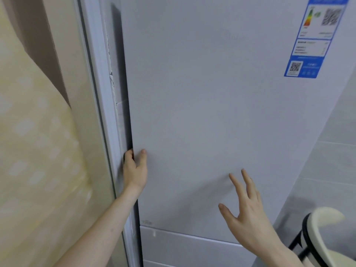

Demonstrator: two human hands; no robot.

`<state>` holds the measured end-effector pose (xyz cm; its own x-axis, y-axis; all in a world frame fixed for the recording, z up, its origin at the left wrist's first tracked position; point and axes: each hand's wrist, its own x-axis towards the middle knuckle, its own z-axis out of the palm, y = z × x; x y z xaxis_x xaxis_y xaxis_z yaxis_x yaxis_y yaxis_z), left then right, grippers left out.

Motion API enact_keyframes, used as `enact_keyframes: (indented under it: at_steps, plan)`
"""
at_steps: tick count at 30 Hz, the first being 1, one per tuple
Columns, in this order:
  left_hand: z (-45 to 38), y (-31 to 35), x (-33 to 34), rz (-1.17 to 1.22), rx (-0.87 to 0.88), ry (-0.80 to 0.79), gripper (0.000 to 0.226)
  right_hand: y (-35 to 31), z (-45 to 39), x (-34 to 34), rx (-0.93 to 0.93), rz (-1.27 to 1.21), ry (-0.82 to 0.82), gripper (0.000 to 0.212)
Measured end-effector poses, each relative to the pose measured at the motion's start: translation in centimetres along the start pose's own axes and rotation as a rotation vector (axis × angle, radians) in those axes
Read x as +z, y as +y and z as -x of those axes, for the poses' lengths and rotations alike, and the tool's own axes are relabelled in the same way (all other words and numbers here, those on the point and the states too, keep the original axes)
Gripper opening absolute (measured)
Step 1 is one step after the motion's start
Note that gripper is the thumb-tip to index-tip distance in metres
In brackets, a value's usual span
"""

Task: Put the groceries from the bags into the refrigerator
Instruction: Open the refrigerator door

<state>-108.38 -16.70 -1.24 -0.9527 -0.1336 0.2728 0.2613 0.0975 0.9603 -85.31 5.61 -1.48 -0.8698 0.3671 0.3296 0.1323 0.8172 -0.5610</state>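
Observation:
The white refrigerator door (212,112) fills most of the view and stands closed. My left hand (134,168) grips the door's left edge: its fingers curl behind the edge and the thumb lies on the front face. My right hand (246,212) is spread open with straight fingers close to the lower part of the door front; whether it touches the door I cannot tell. No groceries or bags are in view.
A white door frame (100,112) and a pale yellow curtain (38,151) stand close on the left. A lower drawer front (183,249) sits under the door. A cream chair with a black frame (317,234) is at the lower right, before a tiled wall (331,170).

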Motion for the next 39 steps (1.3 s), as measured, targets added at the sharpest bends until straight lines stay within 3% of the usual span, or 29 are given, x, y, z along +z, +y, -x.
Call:
enact_keyframes:
  at_steps: [9,15,19,25,33,39]
  plan:
    - [1.0,-0.1,-0.5,0.023,-0.010,0.021,0.043,-1.5,0.6,-0.5,-0.036,0.000,0.006,0.080]
    - [5.1,0.2,-3.1,0.079,0.025,0.063,0.030,-2.6,1.5,-0.4,-0.059,-0.028,-0.004,0.081]
    - [7.8,0.1,-4.9,0.056,0.024,0.074,0.034,-2.8,3.2,-0.7,-0.068,-0.043,-0.009,0.081]
    - [14.0,1.2,-7.2,0.043,0.014,0.116,0.037,-2.9,6.6,-1.8,-0.121,-0.098,-0.016,0.083]
    - [25.1,4.9,-9.4,-0.028,0.041,0.157,0.016,-3.2,13.3,-5.7,-0.256,-0.176,-0.111,0.082]
    - [33.7,7.5,-10.8,0.000,0.052,0.075,0.014,-3.9,18.3,-8.8,-0.343,-0.256,-0.136,0.081]
